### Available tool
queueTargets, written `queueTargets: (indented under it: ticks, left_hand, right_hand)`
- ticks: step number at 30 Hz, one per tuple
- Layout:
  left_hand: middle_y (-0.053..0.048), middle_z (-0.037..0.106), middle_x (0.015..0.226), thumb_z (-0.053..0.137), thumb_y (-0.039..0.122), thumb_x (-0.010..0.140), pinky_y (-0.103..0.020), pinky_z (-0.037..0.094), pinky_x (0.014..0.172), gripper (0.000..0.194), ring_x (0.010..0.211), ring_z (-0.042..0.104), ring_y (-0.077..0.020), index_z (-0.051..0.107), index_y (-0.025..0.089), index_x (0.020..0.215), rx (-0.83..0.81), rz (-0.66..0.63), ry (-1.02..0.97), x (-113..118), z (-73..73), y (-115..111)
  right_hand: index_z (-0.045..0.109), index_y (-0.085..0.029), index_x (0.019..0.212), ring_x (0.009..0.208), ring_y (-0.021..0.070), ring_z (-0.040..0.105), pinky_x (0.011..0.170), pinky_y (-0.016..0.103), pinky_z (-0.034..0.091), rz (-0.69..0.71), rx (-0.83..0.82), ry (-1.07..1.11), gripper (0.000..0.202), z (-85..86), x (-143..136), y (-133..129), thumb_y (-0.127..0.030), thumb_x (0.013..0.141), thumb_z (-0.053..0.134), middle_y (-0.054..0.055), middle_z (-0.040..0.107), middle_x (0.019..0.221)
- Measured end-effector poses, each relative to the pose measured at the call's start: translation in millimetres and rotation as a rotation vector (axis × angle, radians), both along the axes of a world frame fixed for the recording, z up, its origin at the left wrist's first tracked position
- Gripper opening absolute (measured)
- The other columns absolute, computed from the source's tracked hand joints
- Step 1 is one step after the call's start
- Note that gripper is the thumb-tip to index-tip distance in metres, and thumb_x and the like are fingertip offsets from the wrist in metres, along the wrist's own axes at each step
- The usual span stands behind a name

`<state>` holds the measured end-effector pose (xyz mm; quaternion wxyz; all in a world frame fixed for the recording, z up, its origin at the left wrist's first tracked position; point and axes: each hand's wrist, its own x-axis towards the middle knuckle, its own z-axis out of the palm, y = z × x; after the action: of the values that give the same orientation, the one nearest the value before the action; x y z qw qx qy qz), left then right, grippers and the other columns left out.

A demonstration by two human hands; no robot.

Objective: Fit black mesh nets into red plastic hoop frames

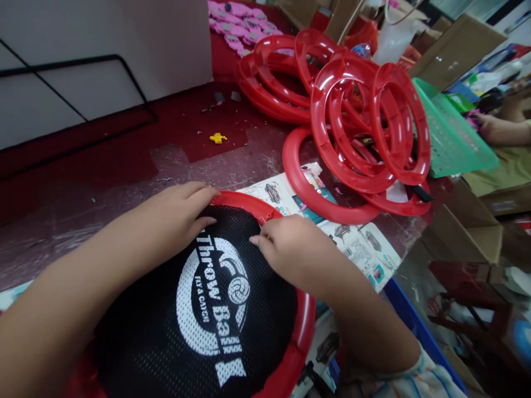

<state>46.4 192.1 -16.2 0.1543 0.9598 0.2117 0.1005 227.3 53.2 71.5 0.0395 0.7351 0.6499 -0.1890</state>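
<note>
A red plastic ring (306, 323) lies in front of me with black mesh fabric (271, 298) across it, printed in white with "Throw Ball" and "Fly & Catch". My left hand (188, 209) grips the far rim, fingers over the red edge and thumb on the mesh. Just to its right, my right hand (286, 243) is closed in a pinch at the fabric's edge beside the rim. Its fingertips are partly hidden, so any small item between them cannot be made out. The ring's near left part is mostly hidden by my left forearm.
A heap of red rings (357, 177) stands beyond, beside a green basket (452, 135). Printed cardboard (369, 249) lies under the work. A small yellow piece (218, 138) and pink items (244, 25) are farther back. Another person's hand (493, 130) is at far right.
</note>
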Motion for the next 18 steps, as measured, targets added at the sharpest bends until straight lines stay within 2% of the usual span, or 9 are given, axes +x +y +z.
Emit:
queueTargets:
  ticks: [2, 7, 11, 13, 16, 18]
  left_hand:
    - [-0.015, 0.065, 0.112, 0.046, 0.036, 0.092, -0.047, 0.053, 0.084, 0.029, 0.099, 0.064, -0.0318, 0.057, 0.02, 0.113, 0.018, 0.043, 0.045, -8, 2.4, 0]
    - [-0.011, 0.067, 0.098, 0.047, 0.039, 0.092, -0.042, 0.05, 0.065, 0.031, 0.076, 0.066, -0.0285, 0.054, 0.024, 0.119, 0.057, 0.128, 0.163, -33, 9.8, -13]
    - [-0.01, 0.066, 0.085, 0.049, 0.049, 0.09, -0.043, 0.047, 0.059, 0.034, 0.069, 0.063, -0.0297, 0.063, 0.024, 0.107, 0.13, 0.198, 0.186, -36, 16.3, -15]
    - [-0.01, 0.066, 0.088, 0.05, 0.048, 0.09, -0.043, 0.049, 0.063, 0.033, 0.075, 0.063, -0.0297, 0.066, 0.023, 0.104, 0.129, 0.13, 0.146, -24, 19.1, -12]
    - [-0.01, 0.064, 0.108, 0.051, 0.041, 0.091, -0.042, 0.052, 0.081, 0.028, 0.095, 0.062, -0.0266, 0.067, 0.022, 0.105, -0.064, -0.043, 0.038, 0, 20.8, -8]
    - [-0.01, 0.063, 0.113, 0.05, 0.036, 0.093, -0.042, 0.051, 0.09, 0.026, 0.102, 0.061, -0.0242, 0.069, 0.021, 0.102, -0.177, -0.046, -0.037, 12, 19.8, -9]
  right_hand:
    - [0.073, -0.015, 0.079, 0.067, 0.0185, 0.062, 0.061, 0.028, 0.039, 0.059, -0.003, -0.059, 0.026, -7.1, -9, -4, -0.027, 0.094, 0.056, 0.009, 0.069, 0.071]
    - [0.073, -0.01, 0.097, 0.078, 0.027, 0.066, 0.062, 0.033, 0.044, 0.06, -0.03, -0.145, 0.022, -21.3, -23, 3, -0.019, 0.092, 0.054, 0.016, 0.07, 0.085]
    - [0.073, -0.016, 0.092, 0.087, 0.0267, 0.066, 0.069, 0.034, 0.045, 0.077, 0.001, -0.075, 0.02, -18.9, -22, 10, -0.018, 0.091, 0.054, 0.011, 0.071, 0.091]
    - [0.071, -0.019, 0.09, 0.086, 0.0235, 0.065, 0.069, 0.032, 0.044, 0.03, 0.038, -0.038, 0.016, -17.3, -18, 12, -0.02, 0.09, 0.055, 0.007, 0.072, 0.09]
    - [0.069, -0.018, 0.091, 0.077, 0.0181, 0.063, 0.066, 0.028, 0.041, -0.104, 0.102, 0.075, 0.01, -17.8, -11, 15, -0.019, 0.086, 0.06, 0.003, 0.072, 0.086]
    - [0.069, -0.019, 0.091, 0.074, 0.0155, 0.06, 0.064, 0.026, 0.038, -0.158, 0.147, 0.175, 0.008, -20.1, -6, 17, -0.021, 0.084, 0.065, 0.002, 0.072, 0.085]
